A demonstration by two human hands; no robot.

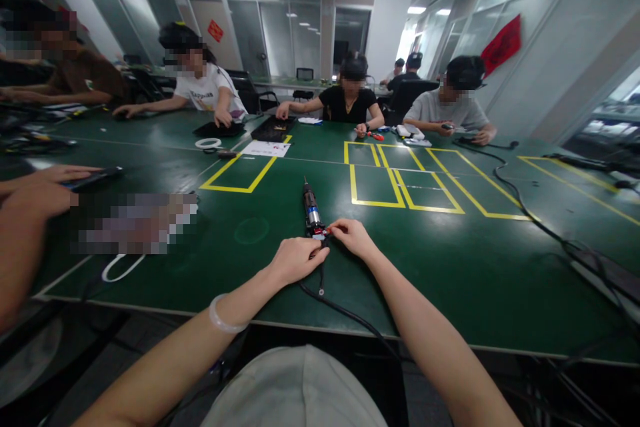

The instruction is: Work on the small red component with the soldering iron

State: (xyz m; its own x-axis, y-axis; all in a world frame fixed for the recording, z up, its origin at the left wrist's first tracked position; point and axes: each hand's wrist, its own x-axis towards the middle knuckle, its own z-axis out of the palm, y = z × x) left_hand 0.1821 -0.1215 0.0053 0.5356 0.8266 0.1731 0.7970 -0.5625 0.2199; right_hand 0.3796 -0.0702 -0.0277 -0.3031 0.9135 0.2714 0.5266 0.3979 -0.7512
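Note:
An electric screwdriver (311, 207) lies on the green table in front of me, its thin bit pointing away. Its body is black with a silver and blue band, and the near end looks uncovered, showing small red and white parts. My left hand (296, 260) is closed around this near end, where the black cord (345, 312) begins. At the right side of the same end, my right hand (353, 237) is closed in a pinch at a small orange-red bit, too small to name. The fingertips of both hands almost meet.
Yellow tape outlines (377, 203) mark the green table (240, 307). A pouch-like item with a white strap (120, 270) lies left, near a co-worker's hands (45, 187). Other people sit across the table around a black tray (273, 128). Cables (520, 197) run along the right.

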